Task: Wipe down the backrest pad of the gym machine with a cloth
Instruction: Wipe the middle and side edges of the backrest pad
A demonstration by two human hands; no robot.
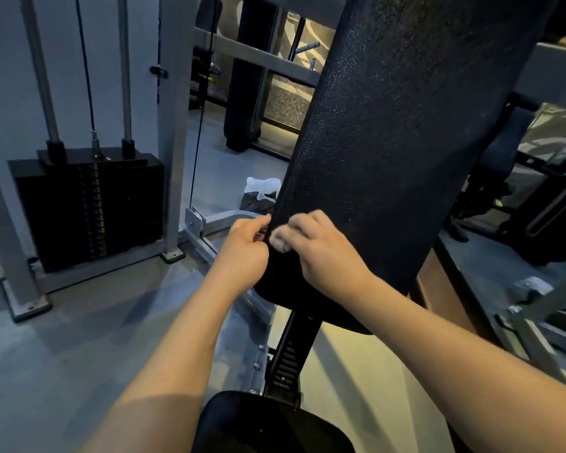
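**Work the cloth flat along the pad's lower left edge**

Your right hand (324, 253) has its fingers curled down over a small white cloth (279, 237) and presses it against the black backrest pad (389, 142). Only a scrap of the cloth shows, just under the fingertips. The pad climbs away from those fingertips toward the upper right, and its rounded bottom end lies just behind your wrist.

Your left hand (242, 251) sits just beside the right fingertips at the pad's left edge, with its fingers bent and the thumb aimed at that edge. It looks to be pinching there. I cannot tell whether it has the edge itself or a corner of the cloth.

To my eye the cloth is bunched small, so spread it under the flats of your fingers and let more of it meet the pebbled surface. Wrap it over the edge where your left fingers sit, since a flat stroke would likely skip that side. Then run overlapping passes up the long stretch beyond your fingertips, using the left hand to steady the pad.

Both forearms reach forward and converge on the edge. The right crosses over the pad's lower end with the back of the hand facing up. The seat pad (265, 423) lies well behind your fingers, between the forearms.
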